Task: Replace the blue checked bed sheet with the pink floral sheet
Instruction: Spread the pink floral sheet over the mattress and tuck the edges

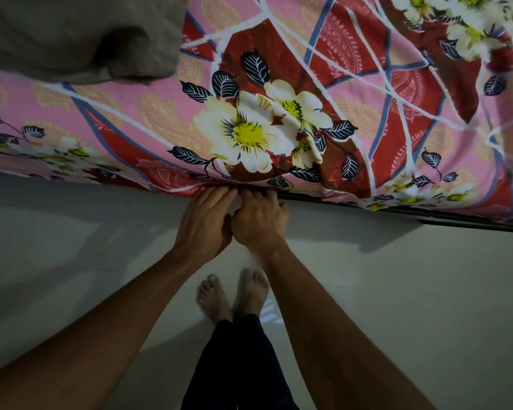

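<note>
Head view: left grip (205, 221) straight-fingered, tucking hem (219, 184); right grip (259, 223) hold unclear. Pink floral sheet (166, 119) spread above them; blue sheet unseen, tucking unfinished.

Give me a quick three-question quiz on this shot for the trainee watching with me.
1. True or false: the pink floral sheet is already spread out and hangs down the near side.
2. Where are the left hand and right hand?
A) raised in the air
B) side by side at the sheet's bottom edge
C) far apart from each other
3. Fill in: the grey-brown cloth lies on the sheet at the picture's upper ____.
Key: 1 true; 2 B; 3 left.
</note>
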Motion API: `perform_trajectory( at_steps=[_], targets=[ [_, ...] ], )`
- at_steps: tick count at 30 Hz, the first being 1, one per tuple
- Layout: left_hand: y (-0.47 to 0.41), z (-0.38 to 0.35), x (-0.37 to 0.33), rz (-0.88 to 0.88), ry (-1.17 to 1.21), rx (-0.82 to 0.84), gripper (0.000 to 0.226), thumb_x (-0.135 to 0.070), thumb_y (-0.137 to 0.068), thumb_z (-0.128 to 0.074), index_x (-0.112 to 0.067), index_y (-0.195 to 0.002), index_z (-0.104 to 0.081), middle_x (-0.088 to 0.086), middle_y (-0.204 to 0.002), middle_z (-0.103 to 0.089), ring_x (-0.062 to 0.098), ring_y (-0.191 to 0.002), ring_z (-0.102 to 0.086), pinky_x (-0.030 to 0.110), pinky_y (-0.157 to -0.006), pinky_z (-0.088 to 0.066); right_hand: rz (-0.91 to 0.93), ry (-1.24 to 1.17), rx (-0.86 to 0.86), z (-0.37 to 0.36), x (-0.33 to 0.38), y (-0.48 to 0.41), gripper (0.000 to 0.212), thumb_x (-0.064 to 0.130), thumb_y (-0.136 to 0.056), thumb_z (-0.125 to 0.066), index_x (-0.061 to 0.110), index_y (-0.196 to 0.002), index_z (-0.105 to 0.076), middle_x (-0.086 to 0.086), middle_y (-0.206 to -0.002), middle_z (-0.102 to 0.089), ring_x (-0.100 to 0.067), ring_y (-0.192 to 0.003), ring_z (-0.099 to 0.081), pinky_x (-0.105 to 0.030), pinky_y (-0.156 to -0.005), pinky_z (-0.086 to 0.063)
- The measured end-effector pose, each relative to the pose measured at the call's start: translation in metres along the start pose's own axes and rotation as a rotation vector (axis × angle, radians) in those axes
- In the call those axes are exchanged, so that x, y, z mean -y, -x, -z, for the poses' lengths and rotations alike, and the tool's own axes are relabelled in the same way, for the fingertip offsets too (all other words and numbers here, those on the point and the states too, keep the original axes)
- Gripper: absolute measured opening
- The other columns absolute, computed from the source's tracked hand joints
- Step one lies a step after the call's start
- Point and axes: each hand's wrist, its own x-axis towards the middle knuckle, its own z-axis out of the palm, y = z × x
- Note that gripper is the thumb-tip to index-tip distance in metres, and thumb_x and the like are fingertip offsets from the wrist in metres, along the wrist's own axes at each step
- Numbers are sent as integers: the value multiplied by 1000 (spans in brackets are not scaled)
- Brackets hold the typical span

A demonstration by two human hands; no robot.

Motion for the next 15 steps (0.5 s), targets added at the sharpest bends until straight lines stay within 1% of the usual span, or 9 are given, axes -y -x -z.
perform_trajectory(
  at_steps=[2, 3, 5, 6, 8, 10, 12, 13, 15],
  targets=[
    [14, 8, 6, 49, -104, 78, 71, -14, -77, -62, -2, -145, -46, 14, -147, -48, 34, -136, -44, 49, -115, -34, 0, -11, 59, -2, 4, 3, 62, 36, -91, -56, 24, -148, -36, 3, -156, -37, -27, -146, -21, -49, -109, -30],
    [18, 11, 10, 86, -192, 144, 78, -18, -76, -65, -5, -148, -41, 12, -149, -44, 33, -137, -41, 50, -116, -31, -6, -51, 41, -1, 5, 5, 60, 33, -91, -57, 22, -147, -39, 2, -154, -40, -28, -145, -24, -49, -108, -32],
    [16, 14, 19, 108, -346, 255, 85, -26, -73, -69, -9, -150, -37, 9, -148, -42, 33, -136, -39, 52, -116, -28, -25, -126, -76, 4, 5, 6, 44, 30, -92, -55, 21, -135, -53, -1, -142, -54, -28, -137, -39, -46, -102, -37],
    [12, 15, 24, 87, -369, 259, 83, -28, -73, -70, -10, -148, -39, 10, -145, -44, 34, -134, -41, 52, -114, -31, -23, -141, -144, 4, 7, 8, 36, 30, -93, -54, 20, -128, -59, -1, -134, -61, -27, -130, -47, -44, -99, -40],
    [4, 13, 31, 45, -346, 214, 70, -29, -77, -64, -10, -142, -47, 10, -140, -49, 35, -128, -46, 51, -108, -37, 36, -126, -217, 1, 14, 13, 31, 33, -95, -52, 20, -120, -63, -2, -123, -67, -28, -120, -56, -41, -93, -45],
    [-3, 12, 27, 70, -297, 181, 64, -31, -78, -56, -8, -138, -52, 13, -136, -54, 37, -119, -50, 50, -100, -44, 118, -90, -181, -7, 22, 13, 39, 32, -94, -50, 18, -130, -58, -4, -132, -62, -29, -128, -51, -42, -97, -45],
    [-7, 12, 26, 88, -187, 113, 60, -22, -73, -64, -5, -130, -58, 16, -126, -60, 40, -107, -55, 48, -90, -50, 106, -65, -114, -12, 28, 4, 47, 27, -94, -47, 15, -139, -51, -5, -143, -54, -30, -136, -42, -42, -102, -42],
    [-6, 14, 28, 83, -120, 73, 58, -15, -70, -68, -5, -127, -61, 16, -124, -62, 39, -106, -55, 46, -89, -50, 89, -68, -90, -14, 31, 0, 50, 26, -95, -46, 14, -143, -47, -6, -148, -50, -30, -139, -38, -42, -106, -40],
    [-1, 20, 31, 52, -19, 0, 58, -8, -71, -66, -4, -128, -62, 14, -127, -63, 35, -112, -54, 45, -96, -48, 77, -61, -30, -16, 36, -4, 57, 31, -96, -48, 13, -150, -38, -6, -154, -42, -29, -145, -29, -43, -112, -35]
  ],
)
